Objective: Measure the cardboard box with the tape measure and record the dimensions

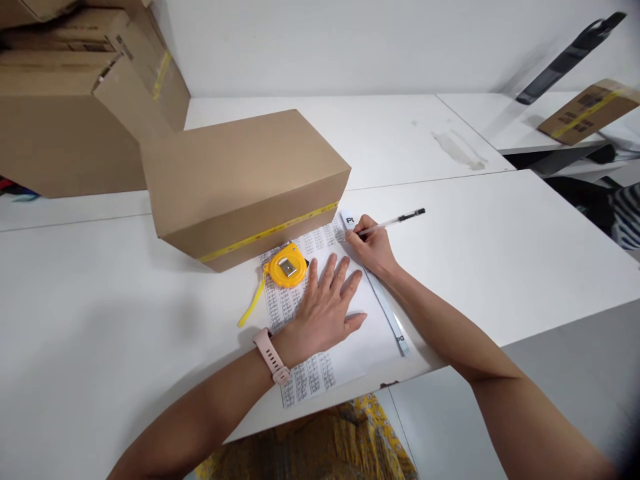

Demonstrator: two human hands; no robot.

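Paper lies near the table edge, left fingers spread, right fingers gripping pen, tabletop rightward.

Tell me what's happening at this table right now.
A person holds a pen in the right hand at the upper part of a paper sheet bearing rows of writing. The left hand lies flat on it, fingers spread. A yellow tape measure rests at the sheet's upper left, beside a cardboard box.
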